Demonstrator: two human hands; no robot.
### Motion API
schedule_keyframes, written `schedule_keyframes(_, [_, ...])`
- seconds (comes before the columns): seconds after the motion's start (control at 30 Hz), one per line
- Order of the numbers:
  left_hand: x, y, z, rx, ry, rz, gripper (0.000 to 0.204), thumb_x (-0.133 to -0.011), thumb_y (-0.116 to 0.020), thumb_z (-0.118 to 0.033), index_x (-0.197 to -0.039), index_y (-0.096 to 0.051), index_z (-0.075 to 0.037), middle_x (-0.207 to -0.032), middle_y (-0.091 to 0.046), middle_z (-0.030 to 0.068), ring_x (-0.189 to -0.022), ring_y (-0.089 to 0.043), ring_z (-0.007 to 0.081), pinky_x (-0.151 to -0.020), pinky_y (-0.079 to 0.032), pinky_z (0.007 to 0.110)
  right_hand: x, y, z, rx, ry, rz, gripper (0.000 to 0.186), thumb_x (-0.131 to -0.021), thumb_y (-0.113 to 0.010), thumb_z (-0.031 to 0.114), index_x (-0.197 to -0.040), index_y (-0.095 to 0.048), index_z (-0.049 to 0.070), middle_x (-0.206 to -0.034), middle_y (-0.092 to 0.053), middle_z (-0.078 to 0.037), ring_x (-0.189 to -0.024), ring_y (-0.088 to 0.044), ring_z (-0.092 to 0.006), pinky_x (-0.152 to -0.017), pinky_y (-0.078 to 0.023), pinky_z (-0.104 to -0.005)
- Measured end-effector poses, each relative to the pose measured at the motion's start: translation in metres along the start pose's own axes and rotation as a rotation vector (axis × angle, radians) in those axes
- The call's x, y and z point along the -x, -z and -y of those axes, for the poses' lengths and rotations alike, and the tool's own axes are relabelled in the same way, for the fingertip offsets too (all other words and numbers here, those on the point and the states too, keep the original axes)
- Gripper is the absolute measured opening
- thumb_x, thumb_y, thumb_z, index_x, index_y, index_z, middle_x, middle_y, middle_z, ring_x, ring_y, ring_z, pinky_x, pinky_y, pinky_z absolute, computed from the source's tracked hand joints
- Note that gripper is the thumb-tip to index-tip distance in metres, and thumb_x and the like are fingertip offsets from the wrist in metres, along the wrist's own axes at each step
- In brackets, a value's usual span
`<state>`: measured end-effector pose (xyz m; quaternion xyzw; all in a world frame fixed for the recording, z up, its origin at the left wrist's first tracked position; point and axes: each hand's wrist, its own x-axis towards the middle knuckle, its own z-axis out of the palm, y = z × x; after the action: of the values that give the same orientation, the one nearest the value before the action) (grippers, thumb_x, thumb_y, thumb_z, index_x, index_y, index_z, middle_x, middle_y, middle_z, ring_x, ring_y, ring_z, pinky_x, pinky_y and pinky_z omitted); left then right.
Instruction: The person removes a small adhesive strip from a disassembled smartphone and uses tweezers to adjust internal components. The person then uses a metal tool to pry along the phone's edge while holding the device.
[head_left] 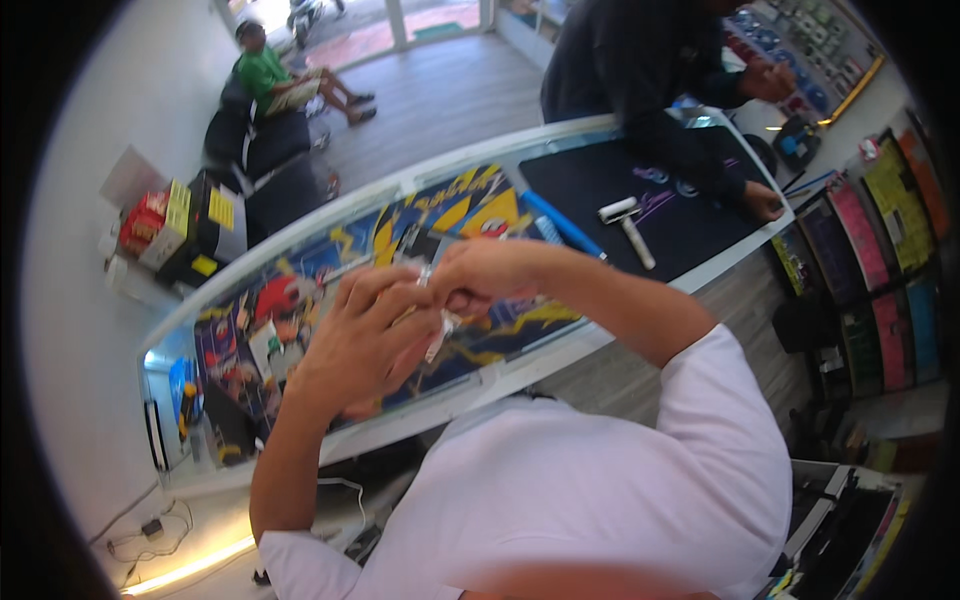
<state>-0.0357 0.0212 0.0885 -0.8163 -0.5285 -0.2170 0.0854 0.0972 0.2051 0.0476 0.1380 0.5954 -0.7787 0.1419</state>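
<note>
Both hands meet above the glass counter (610,340), fingers bent inward. My left hand (370,330) is closed around a small, whitish, shiny piece (440,340) that looks like film or plastic. The fingers of my right hand (490,270) pinch the same piece from the other side. Most of it is hidden by my fingers, and blur keeps its exact kind unclear. Beneath the hands lies a colourful printed cartoon mat (335,275). A dark flat item (428,243) rests on the mat just beyond my knuckles.
A white-handled roller (630,232) lies on a black mat (580,165), beside a long blue tube-like item (565,225). A person in dark clothes (630,70) leans on the counter at the far right. Another person in green (265,75) sits by the wall. Colourful sheets (860,235) hang at right.
</note>
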Motion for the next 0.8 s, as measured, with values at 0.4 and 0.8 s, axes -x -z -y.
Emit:
schedule_keyframes(0.4, [0.010, -0.076, -0.019, 1.294, 0.885, -0.728, 0.017, -0.099, -0.064, -0.022, -0.100, -0.059, -0.005, -0.097, -0.062, 0.0028, -0.096, -0.056, 0.0095, -0.091, -0.043, 0.027, 0.034, -0.044, -0.039, 0.472, 0.700, -0.643, 0.033, -0.096, -0.066, 0.029, -0.114, -0.068, 0.002, -0.097, -0.067, -0.009, -0.085, -0.064, -0.0190, -0.073, -0.052, -0.0335])
schedule_keyframes(0.8, [0.021, -0.104, -0.033, 1.797, 1.061, -0.701, 0.031, -0.098, -0.064, -0.033, -0.121, -0.064, -0.012, -0.115, -0.067, 0.0013, -0.111, -0.059, 0.0124, -0.099, -0.045, 0.036, 0.032, -0.040, -0.016, 0.719, 0.537, -0.825, 0.024, -0.098, -0.063, 0.021, -0.104, -0.074, 0.001, -0.081, -0.070, -0.009, -0.071, -0.064, -0.0105, -0.060, -0.048, -0.0263])
